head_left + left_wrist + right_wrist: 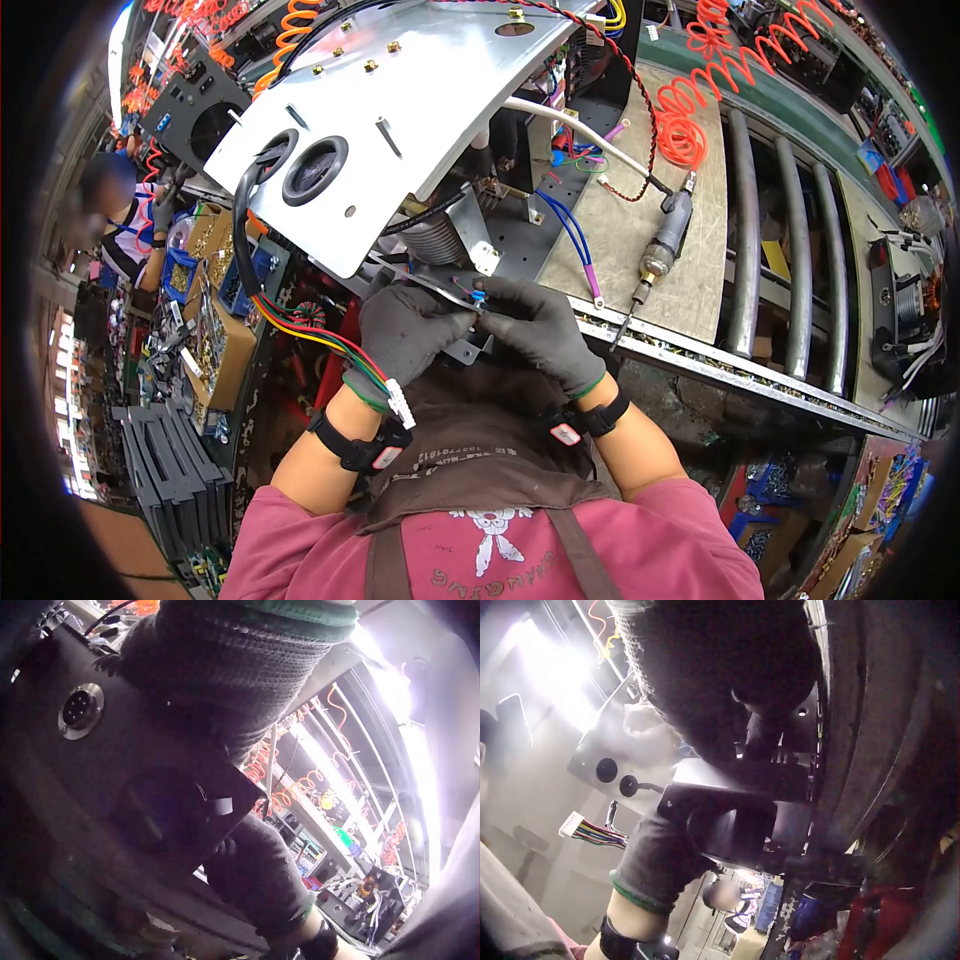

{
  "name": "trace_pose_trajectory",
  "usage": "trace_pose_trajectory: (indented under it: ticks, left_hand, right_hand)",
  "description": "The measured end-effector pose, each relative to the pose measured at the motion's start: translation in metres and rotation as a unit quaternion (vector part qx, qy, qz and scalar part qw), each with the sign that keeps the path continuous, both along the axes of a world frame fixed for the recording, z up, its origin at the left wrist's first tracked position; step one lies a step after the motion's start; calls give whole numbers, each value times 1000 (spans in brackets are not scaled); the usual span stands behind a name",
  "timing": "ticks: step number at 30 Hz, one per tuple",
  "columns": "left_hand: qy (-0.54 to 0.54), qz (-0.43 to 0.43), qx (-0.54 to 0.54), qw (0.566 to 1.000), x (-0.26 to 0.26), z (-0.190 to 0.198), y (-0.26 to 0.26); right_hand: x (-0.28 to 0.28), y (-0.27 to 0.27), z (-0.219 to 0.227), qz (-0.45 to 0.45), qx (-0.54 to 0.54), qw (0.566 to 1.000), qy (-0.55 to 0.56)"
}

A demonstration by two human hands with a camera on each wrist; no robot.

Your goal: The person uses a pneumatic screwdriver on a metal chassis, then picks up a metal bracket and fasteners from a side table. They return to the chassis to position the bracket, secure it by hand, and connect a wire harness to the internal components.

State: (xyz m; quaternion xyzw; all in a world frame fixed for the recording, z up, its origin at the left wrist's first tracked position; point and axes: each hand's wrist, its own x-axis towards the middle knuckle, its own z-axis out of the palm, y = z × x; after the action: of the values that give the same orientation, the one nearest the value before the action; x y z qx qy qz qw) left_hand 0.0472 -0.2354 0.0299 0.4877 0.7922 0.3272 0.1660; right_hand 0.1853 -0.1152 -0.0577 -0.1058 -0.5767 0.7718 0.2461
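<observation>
Both hands wear dark grey knitted gloves and meet at the front edge of an open metal machine chassis [340,130]. My right hand [545,335] pinches a small blue part [478,296] between thumb and fingers. Close beside it is my left hand [405,330], its thumb pointing toward the same part; its fingertips are hidden at the chassis edge, so I cannot tell what they hold. A dark panel [45,742] with a round multi-pin socket [81,711] stands in front of the hands in the left wrist view. Colored wires with a white connector [400,403] hang over the left wrist.
A power screwdriver [664,245] on a coiled orange hose [683,140] lies on the board at right, beside metal rollers [797,250]. Stacked dark panels [180,480] and parts boxes [235,350] stand at left. Another person [130,220] works at far left.
</observation>
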Motion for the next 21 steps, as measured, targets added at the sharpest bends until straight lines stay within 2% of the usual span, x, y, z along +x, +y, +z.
trace_pose_trajectory:
  ticks: [1,5,7,8,10,14,20,21]
  left_hand:
    - [-50,18,-4,999,0,-1,-1]
    - [-54,29,-29,998,4,12,1]
    - [107,26,-96,989,9,27,6]
    - [105,25,-96,989,9,31,8]
    - [191,32,-197,961,9,35,12]
    - [172,26,-215,961,4,33,13]
    - [205,-6,-209,956,-2,28,13]
    - [171,1,-213,962,-2,31,12]
  right_hand:
    - [0,1,-1,15,-12,1000,-17]
    - [-1,0,3,-7,51,999,-4]
    - [0,-1,6,-15,47,999,-17]
    - [1,-1,8,-15,47,999,-18]
    - [1,-1,10,-8,34,999,1]
    - [0,2,8,6,30,999,-9]
    - [-2,3,4,11,25,1000,-8]
    - [-2,3,4,10,20,1000,-15]
